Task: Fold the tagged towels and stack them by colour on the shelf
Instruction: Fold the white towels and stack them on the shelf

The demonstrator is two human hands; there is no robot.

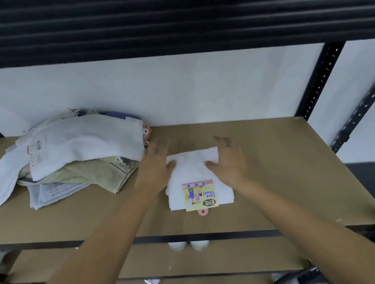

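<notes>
Under left hand (158, 162) and right hand (229, 160), fingers straight and apart, flat on shelf (279, 178): folded towel (193, 171), tag (200, 195) at wrist end. Just left of left hand, loose pile (78, 152).

body log | two bare arms, uncovered from hand to frame edge | left hand (159, 166) bare, fingertips smeared by blur | right hand (228, 162) bare, fingertips likewise blurred | left forearm (98, 268) and right forearm (310, 240) plain skin, smooth | footwear: pair of white shoes (177, 245), only rounded toe caps showing, low in frame
</notes>
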